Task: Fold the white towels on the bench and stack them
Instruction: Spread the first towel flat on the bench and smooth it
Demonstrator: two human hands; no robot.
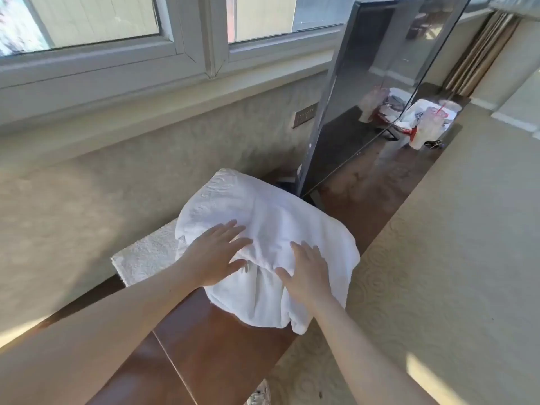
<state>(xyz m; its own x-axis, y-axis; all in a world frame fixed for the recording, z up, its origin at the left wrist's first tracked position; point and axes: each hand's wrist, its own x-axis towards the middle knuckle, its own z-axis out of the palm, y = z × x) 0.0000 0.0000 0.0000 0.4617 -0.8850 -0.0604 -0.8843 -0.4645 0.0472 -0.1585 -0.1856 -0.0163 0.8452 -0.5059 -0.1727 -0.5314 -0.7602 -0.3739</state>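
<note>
A white towel [271, 217] lies rumpled across the brown wooden bench [210, 346], its near edge drooping over the bench's front side. My left hand [216, 252] rests flat on its left part with fingers spread. My right hand [306, 273] lies flat on its near middle, fingers apart, holding nothing. A second white towel [146, 255], rougher in texture, lies flat on the bench to the left, partly under the first one.
A large dark flat screen [368, 92] stands on the bench just beyond the towels. Plastic cups with red straws [423, 127] and bags sit at the bench's far end. A wall with windows [117, 24] runs along the left; patterned carpet [438, 244] lies to the right.
</note>
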